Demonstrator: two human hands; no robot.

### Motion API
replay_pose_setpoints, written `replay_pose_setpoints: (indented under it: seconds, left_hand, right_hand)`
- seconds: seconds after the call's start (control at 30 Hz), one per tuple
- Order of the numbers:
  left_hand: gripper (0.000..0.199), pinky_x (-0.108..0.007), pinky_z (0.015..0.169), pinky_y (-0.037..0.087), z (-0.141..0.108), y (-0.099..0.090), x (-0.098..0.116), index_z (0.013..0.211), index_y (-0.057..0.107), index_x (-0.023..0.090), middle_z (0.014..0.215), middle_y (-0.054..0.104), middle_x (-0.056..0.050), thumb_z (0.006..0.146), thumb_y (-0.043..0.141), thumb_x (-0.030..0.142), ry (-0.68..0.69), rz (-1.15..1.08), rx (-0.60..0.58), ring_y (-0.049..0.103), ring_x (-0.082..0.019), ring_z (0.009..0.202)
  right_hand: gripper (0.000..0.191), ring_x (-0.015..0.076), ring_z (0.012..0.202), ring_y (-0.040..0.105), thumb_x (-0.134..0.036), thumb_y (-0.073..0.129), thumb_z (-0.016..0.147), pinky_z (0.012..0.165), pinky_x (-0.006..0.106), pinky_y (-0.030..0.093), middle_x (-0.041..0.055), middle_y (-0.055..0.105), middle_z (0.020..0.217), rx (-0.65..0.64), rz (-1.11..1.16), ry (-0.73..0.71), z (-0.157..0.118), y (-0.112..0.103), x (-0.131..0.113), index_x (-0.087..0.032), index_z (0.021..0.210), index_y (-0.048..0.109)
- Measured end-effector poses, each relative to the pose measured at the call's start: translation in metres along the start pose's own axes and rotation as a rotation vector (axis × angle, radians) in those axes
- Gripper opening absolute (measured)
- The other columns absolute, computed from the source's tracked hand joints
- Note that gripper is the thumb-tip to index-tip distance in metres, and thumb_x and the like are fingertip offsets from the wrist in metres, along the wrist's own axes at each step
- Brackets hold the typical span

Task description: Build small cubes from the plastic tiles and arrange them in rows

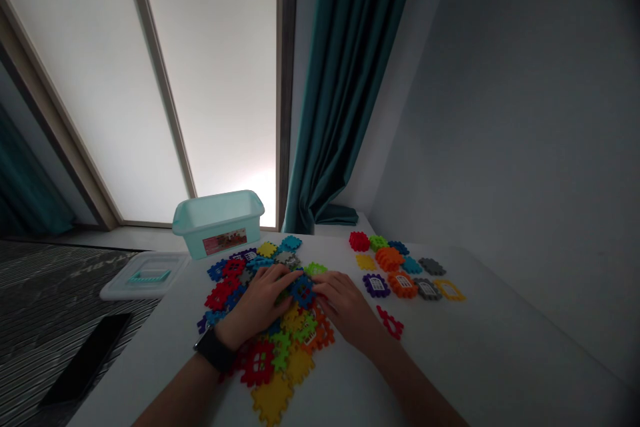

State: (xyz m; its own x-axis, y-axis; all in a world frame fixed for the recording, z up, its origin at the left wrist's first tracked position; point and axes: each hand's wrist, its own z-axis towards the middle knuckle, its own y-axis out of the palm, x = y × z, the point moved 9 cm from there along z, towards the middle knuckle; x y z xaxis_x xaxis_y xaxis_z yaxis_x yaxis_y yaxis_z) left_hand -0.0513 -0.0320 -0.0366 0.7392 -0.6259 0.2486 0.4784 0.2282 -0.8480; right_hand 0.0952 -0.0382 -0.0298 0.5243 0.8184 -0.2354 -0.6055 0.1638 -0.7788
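Note:
Over a pile of colourful interlocking plastic tiles, both hands meet at a blue tile (303, 291). My left hand (260, 300), with a dark watch on the wrist, grips its left edge with curled fingers. The fingertips of my right hand (345, 307) hold its right edge. Around and under the hands lie a red window tile (259, 363), a yellow tile (273, 399), an orange tile (323, 330) and several green and blue ones. Part of the pile is hidden behind my left hand.
Sorted tiles, including an orange stack (389, 259) and a purple window tile (376, 285), lie right of the pile. A red piece (390, 322) is near my right forearm. A teal bin (220, 220) stands at the back left, beside its lid (145, 275) and a black flat object (86, 360).

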Motion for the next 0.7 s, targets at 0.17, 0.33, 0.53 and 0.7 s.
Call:
replay_pose_setpoints:
  seconds: [0.17, 0.33, 0.53, 0.7]
  left_hand:
    - [0.042, -0.042, 0.094, 0.048, 0.002, -0.002, -0.003, 0.127, 0.060, 0.025, 0.114, 0.066, -0.005, 0.088, 0.063, 0.011, -0.018, 0.030, 0.021, 0.061, -0.026, 0.106]
    - [0.007, -0.040, 0.088, 0.047, 0.005, -0.011, -0.011, 0.096, 0.067, 0.021, 0.099, 0.068, -0.004, 0.090, 0.066, 0.018, -0.060, 0.063, 0.077, 0.063, -0.025, 0.098]
    - [0.004, -0.040, 0.088, 0.046, 0.006, -0.014, -0.009, 0.093, 0.069, 0.021, 0.098, 0.067, -0.004, 0.091, 0.066, 0.019, -0.034, 0.097, 0.100, 0.062, -0.025, 0.095]
    - [0.019, -0.040, 0.089, 0.047, 0.004, -0.013, 0.000, 0.107, 0.066, 0.021, 0.106, 0.067, -0.006, 0.092, 0.058, 0.014, -0.004, 0.059, 0.083, 0.062, -0.025, 0.100]
  right_hand:
    - [0.010, 0.0229, 0.095, 0.064, -0.014, 0.054, 0.098, 0.085, 0.041, 0.053, 0.0066, 0.069, 0.103, 0.015, 0.042, 0.011, 0.000, 0.003, 0.002, -0.022, 0.097, 0.059]
    - [0.011, 0.0227, 0.092, 0.064, -0.012, 0.053, 0.097, 0.085, 0.039, 0.051, 0.0059, 0.067, 0.098, 0.065, 0.051, 0.021, 0.000, 0.003, -0.001, -0.022, 0.096, 0.057]
    - [0.012, 0.0214, 0.088, 0.062, -0.013, 0.050, 0.099, 0.082, 0.036, 0.050, 0.0050, 0.066, 0.095, 0.100, 0.046, 0.027, -0.001, 0.001, -0.003, -0.022, 0.099, 0.057]
    - [0.014, 0.0207, 0.085, 0.060, -0.013, 0.047, 0.100, 0.080, 0.035, 0.048, 0.0044, 0.064, 0.091, 0.129, 0.027, -0.001, -0.001, -0.003, -0.004, -0.022, 0.097, 0.057]
